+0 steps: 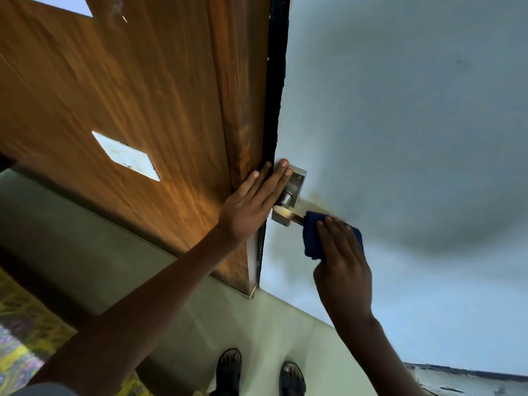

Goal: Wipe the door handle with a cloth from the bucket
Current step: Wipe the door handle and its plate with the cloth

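A metal door handle (288, 205) on its steel plate sits at the left edge of a pale blue door (400, 124). My right hand (343, 261) presses a dark blue cloth (313, 235) over the lever, hiding most of the lever. Only a short stub of it shows between the plate and the cloth. My left hand (251, 201) lies flat, fingers apart, against the door's black edge and the top of the plate, holding nothing. No bucket is in view.
A brown wooden panel (128, 95) with a white label (125, 155) stands left of the door edge. Below is a pale tiled floor (257, 324), my two sandalled feet (257, 372), and a patterned rug (17, 324) at the far left.
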